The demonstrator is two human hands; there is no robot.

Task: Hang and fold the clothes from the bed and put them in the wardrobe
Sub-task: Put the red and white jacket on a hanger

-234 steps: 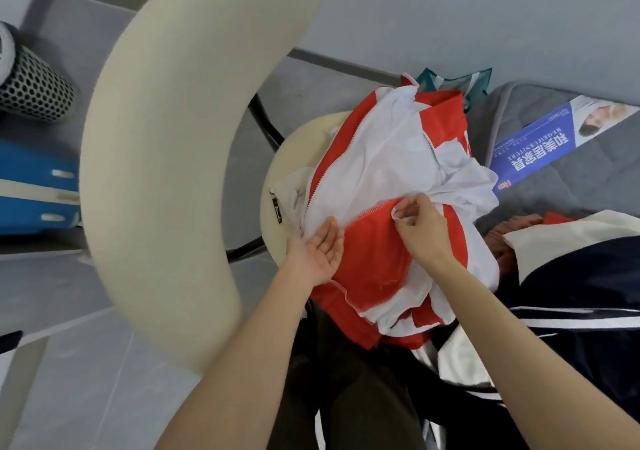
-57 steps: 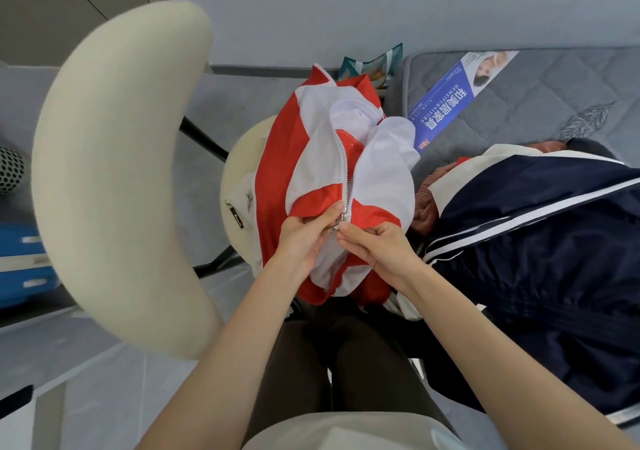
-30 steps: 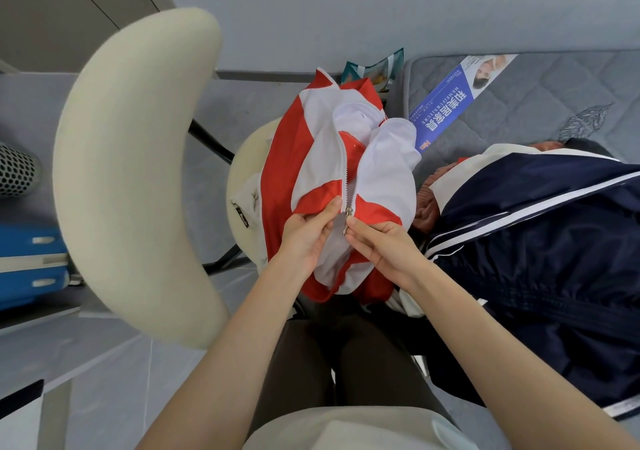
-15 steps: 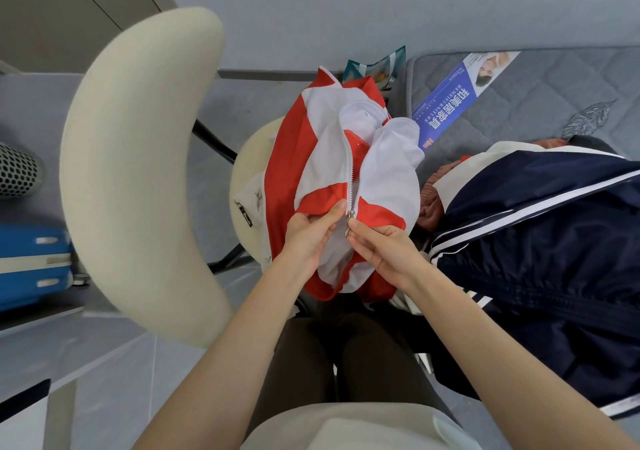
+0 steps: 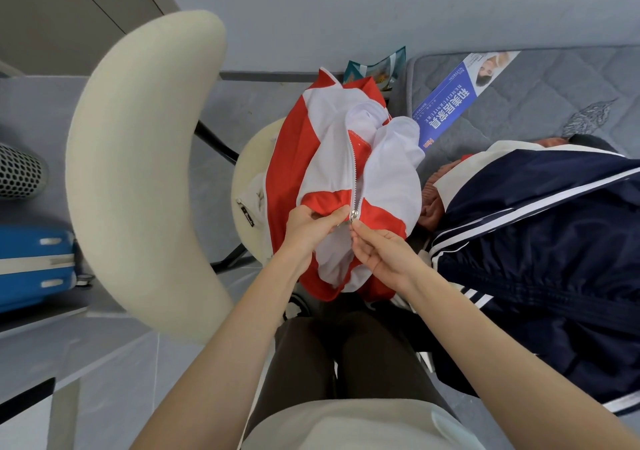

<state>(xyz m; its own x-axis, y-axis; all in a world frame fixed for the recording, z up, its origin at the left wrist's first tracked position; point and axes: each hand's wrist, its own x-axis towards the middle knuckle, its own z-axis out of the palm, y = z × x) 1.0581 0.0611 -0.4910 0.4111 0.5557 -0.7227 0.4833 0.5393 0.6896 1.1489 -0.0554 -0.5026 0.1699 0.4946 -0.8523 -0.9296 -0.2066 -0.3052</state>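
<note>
Left hand (image 5: pixel 308 233), flat earlier, grips jacket (image 5: pixel 393 179); right hand (image 5: pixel 384 259) pinches zipper (image 5: pixel 354 186).

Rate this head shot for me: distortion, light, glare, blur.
Head view: heavy wide-angle distortion, the cream chair back balloons at the left and the forearms flare toward the bottom edge; soft, even light with faint shadows; no glare beyond a small glint on the zipper pull; the left hand, right hand and red and white jacket are sharp, no motion blur.

One red-and-white jacket (image 5: pixel 391 172); one navy jacket (image 5: pixel 536 241); one chair (image 5: pixel 138 172); one suitcase (image 5: pixel 31 262); one leaflet (image 5: pixel 446 103); one mattress (image 5: pixel 554 86)
</note>
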